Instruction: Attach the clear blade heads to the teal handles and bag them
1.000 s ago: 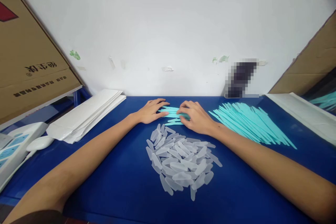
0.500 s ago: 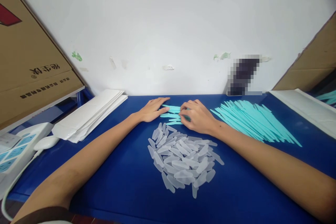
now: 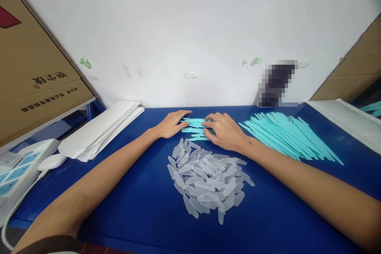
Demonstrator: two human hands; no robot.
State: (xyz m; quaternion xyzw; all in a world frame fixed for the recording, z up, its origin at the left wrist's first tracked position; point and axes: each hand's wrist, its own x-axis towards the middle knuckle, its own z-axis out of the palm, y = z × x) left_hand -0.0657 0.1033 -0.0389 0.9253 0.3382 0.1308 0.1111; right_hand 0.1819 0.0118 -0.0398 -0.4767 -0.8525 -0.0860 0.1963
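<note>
From where I stand, both hands are over a short row of teal strips (image 3: 193, 120), just above the middle of the frame on the blue desk (image 3: 133, 206). The left hand (image 3: 172, 124) lies at the row's left end, its thumb spread well apart from the other fingers, the thumb tip at the strips. The right hand (image 3: 226, 131) curves over the right end; whether its fingers pinch a strip or only rest there, I can't tell.

The strips lie roughly side by side, with gaps between some and uneven left ends. To handle them well, I'd use the left thumb as a light stop and nudge each strip sideways with the right fingertips, pressing little, since such thin pieces could ride over one another. I'd mind the right wrist too: the big teal pile (image 3: 285, 135) fans out just beside it. The clear pieces (image 3: 208, 182) heap up near the row's lower edge, so a dragging palm could scatter them.
</note>
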